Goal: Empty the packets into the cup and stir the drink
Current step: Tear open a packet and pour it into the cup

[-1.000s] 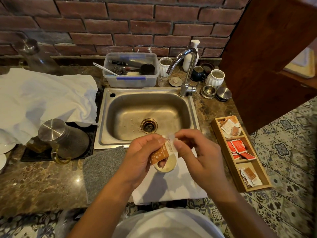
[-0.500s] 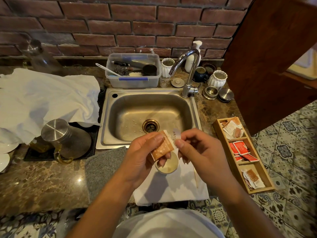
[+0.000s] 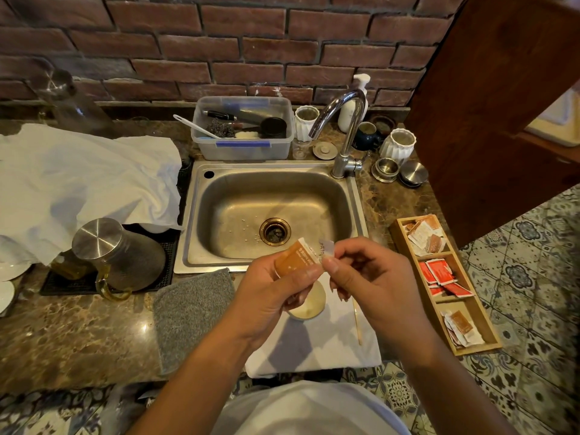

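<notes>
While both hands meet above the front edge of the sink [image 3: 201, 215], an orange packet [image 3: 296, 258] is held between them, just over a cup [image 3: 309, 304] of pale liquid. The left hand [image 3: 271, 288] pinches the packet's body between thumb and fingers, and the right hand [image 3: 365, 277] pinches its white top corner, which stands partly torn away from the rest. The cup sits on a white cloth [image 3: 314, 343] at the counter's near edge, mostly hidden behind the left hand. A thin wooden stick [image 3: 357, 323] lies on the same cloth, just right of the cup and partly under the right hand. Touching the cloth's left side is a grey cloth [image 3: 191, 312]. To the right, a wooden tray [image 3: 470, 324] with three compartments holds more packets: orange and white ones at the far and near ends, red ones in the middle. Left of the sink, a glass jug [image 3: 119, 255] with a steel lid rests tilted on a black mat, beside a large crumpled white sheet [image 3: 78, 180]. Behind the sink stand a tap [image 3: 343, 133], a clear tub [image 3: 243, 130] of utensils, and several small jars against a brick wall.
</notes>
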A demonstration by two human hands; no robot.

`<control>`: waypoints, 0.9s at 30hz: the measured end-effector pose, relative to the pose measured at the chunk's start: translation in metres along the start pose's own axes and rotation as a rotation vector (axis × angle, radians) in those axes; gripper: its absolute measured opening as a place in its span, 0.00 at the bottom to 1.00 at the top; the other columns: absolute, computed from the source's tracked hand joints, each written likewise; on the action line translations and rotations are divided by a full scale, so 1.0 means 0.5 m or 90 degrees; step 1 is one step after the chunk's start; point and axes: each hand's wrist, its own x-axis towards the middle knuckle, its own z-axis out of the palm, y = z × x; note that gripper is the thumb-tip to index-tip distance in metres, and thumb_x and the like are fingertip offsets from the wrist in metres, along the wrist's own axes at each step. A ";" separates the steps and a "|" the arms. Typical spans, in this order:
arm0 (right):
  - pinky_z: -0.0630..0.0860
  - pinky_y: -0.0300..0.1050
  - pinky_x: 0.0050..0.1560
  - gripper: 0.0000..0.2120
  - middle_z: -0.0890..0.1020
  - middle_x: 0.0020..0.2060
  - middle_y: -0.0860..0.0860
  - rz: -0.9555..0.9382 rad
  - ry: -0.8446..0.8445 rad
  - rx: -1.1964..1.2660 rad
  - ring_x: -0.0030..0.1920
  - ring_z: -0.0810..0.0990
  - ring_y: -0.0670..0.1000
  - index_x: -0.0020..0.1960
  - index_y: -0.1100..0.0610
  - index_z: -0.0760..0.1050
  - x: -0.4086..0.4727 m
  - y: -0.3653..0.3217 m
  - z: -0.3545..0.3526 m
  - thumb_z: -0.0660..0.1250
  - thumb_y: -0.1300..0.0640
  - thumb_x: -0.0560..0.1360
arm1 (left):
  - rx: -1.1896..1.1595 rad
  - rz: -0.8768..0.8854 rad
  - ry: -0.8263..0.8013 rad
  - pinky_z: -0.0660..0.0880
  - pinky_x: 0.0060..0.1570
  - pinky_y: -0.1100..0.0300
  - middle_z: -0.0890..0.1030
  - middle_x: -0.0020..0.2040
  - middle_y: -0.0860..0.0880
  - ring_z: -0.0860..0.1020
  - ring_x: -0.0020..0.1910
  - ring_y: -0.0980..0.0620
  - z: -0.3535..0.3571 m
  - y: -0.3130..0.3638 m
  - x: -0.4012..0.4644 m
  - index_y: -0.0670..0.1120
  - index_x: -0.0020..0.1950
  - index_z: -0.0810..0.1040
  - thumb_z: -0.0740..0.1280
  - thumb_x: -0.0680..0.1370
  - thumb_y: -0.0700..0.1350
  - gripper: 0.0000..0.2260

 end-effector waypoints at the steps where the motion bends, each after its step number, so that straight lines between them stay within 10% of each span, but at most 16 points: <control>1: 0.77 0.40 0.35 0.08 0.83 0.35 0.55 0.006 -0.008 -0.001 0.33 0.81 0.47 0.50 0.61 0.82 0.000 0.001 -0.002 0.71 0.57 0.75 | 0.005 0.000 0.004 0.65 0.30 0.63 0.74 0.26 0.49 0.68 0.26 0.55 -0.001 0.000 0.000 0.29 0.48 0.76 0.76 0.69 0.49 0.23; 18: 0.76 0.40 0.31 0.01 0.81 0.31 0.53 0.050 0.016 0.075 0.30 0.78 0.48 0.45 0.53 0.81 -0.008 0.022 -0.001 0.70 0.56 0.75 | -0.034 -0.025 0.001 0.64 0.28 0.63 0.73 0.25 0.49 0.68 0.24 0.56 0.011 -0.011 0.008 0.39 0.44 0.78 0.76 0.68 0.48 0.14; 27: 0.74 0.38 0.28 0.18 0.79 0.30 0.53 0.109 0.032 0.226 0.28 0.76 0.48 0.45 0.55 0.82 -0.001 0.003 -0.066 0.78 0.42 0.67 | -0.072 -0.016 0.080 0.62 0.27 0.63 0.71 0.25 0.50 0.65 0.24 0.55 -0.021 -0.009 0.009 0.48 0.35 0.79 0.76 0.71 0.47 0.08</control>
